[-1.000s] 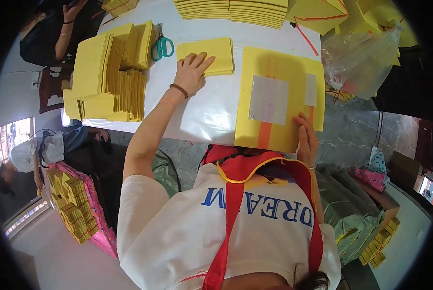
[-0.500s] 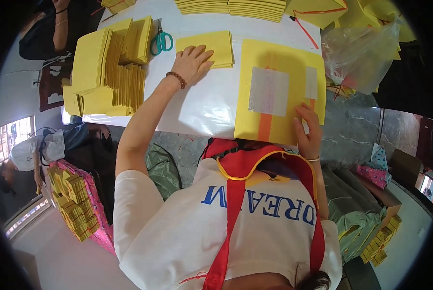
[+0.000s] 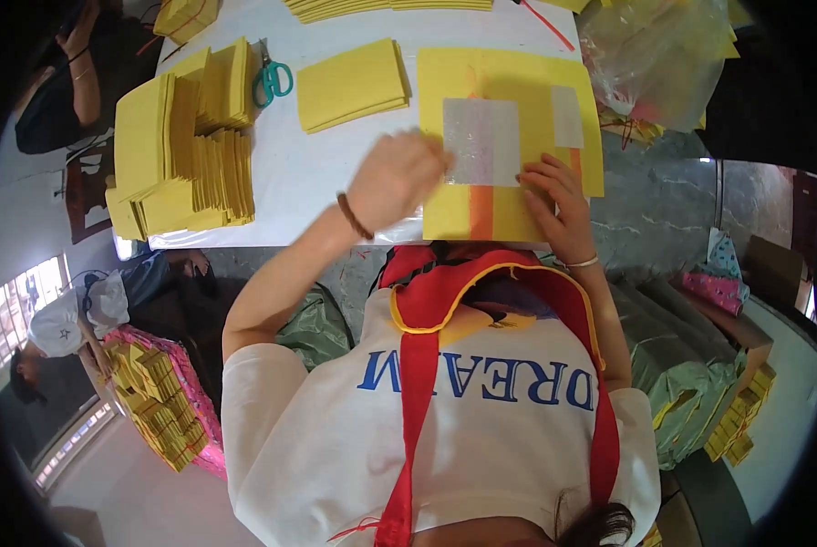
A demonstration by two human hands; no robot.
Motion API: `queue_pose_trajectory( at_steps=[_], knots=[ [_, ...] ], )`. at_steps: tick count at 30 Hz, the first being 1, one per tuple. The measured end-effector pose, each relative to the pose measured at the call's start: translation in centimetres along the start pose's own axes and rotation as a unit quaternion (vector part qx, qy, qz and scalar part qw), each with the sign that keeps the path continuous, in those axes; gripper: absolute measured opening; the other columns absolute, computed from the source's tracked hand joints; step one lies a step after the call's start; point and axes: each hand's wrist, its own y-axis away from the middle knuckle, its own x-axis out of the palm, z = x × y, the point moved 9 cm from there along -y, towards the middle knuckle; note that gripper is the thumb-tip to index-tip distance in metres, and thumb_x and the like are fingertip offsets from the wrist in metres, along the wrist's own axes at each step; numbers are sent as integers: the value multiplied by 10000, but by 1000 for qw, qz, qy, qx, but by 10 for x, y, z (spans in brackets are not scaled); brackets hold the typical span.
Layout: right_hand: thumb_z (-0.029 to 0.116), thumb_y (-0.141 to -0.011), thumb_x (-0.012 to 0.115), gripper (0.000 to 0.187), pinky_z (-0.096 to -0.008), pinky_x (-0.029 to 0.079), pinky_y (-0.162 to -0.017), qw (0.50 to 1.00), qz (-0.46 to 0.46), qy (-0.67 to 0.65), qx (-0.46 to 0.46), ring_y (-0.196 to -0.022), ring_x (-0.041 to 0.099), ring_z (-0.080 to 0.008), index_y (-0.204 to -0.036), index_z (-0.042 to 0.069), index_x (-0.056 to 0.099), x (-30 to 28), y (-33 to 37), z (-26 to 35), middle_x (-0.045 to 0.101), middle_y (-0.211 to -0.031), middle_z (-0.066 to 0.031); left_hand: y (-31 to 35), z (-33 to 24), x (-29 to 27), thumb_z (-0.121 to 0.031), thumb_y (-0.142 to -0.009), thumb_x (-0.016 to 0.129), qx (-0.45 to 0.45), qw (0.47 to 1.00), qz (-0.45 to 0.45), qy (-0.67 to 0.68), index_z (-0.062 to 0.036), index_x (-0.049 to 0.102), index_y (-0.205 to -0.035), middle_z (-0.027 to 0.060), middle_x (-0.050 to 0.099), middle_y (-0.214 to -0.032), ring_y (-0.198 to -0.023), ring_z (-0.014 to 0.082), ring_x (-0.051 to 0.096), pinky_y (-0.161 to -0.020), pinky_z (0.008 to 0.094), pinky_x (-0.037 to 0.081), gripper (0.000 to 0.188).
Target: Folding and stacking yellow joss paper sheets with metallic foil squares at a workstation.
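A large yellow paper sheet (image 3: 440, 205) lies at the table's near edge, with an orange strip (image 3: 480, 214) running down it. On it are a whitish, translucent rectangle (image 3: 491, 141) and a smaller pale rectangle (image 3: 567, 118). My left hand (image 3: 398, 178), slightly blurred, is closed with fingers curled at the sheet's left side, close to the larger rectangle; whatever is in the fingers is hidden. Fingers apart, my right hand (image 3: 562, 205) rests open on the sheet by that rectangle's lower right corner. Folded yellow papers (image 3: 354, 84) form a small stack left of the sheet.
Tall stacks of folded yellow paper (image 3: 144, 137) stand at the table's left, beside teal-handled scissors (image 3: 272, 82). A clear plastic bag (image 3: 650, 64) sits at the far right. Another person (image 3: 57, 319) is at the left, by a pink-lined container of yellow bundles (image 3: 158, 401).
My left hand has left the small folded stack and come nearer and right, to the large sheet, its fingers now curled. My right hand has shifted inward on the sheet.
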Motion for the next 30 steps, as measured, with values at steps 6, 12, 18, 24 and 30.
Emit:
queue_pose_trajectory(
  at_steps=[6, 12, 18, 24, 30],
  knots=[
    [92, -801, 594, 208, -380, 349, -968, 999, -1, -37, 20, -1147, 463, -297, -1003, 57, 627, 1, 1, -9, 590, -1088, -84, 2, -59, 6, -228, -751, 634, 61, 995, 59, -56, -114, 533, -1152, 55, 518, -1111, -971, 220, 477, -775, 341, 374, 430],
    [160, -900, 477, 225, -369, 313, -1005, 988, -6, -143, 53, -1185, 434, -276, -1031, 36, 612, 0, 4, -25, 582, -1125, -83, 2, -56, 10, -286, -736, 651, 59, 990, 119, -43, -151, 506, -1192, 55, 495, -1159, -1035, 230, 457, -823, 362, 359, 497],
    [280, -951, 346, 392, -375, 207, -1069, 967, -60, -237, 72, -1300, 303, -263, -1166, 21, 546, -3, 9, -21, 463, -1295, -114, 8, -54, 20, -340, -691, 699, 40, 992, 56, -107, -186, 451, -1268, 84, 421, -1309, -1187, 267, 393, -963, 471, 282, 646],
    [418, -946, 288, 527, -391, 152, -1087, 974, -72, -207, 64, -1339, 222, -266, -1235, 31, 499, 2, 10, -22, 330, -1399, -138, 7, -49, 21, -401, -616, 750, 6, 996, 80, -45, -195, 397, -1315, 136, 300, -1403, -1276, 340, 287, -993, 555, 233, 811],
    [469, -933, 294, 571, -401, 159, -1084, 969, -65, -227, 66, -1333, 225, -285, -1226, 24, 500, 8, 9, -23, 326, -1394, -156, 3, -41, 25, -424, -628, 734, 4, 997, 70, -27, -186, 375, -1330, 159, 255, -1423, -1295, 377, 242, -999, 575, 222, 823]
  ],
)
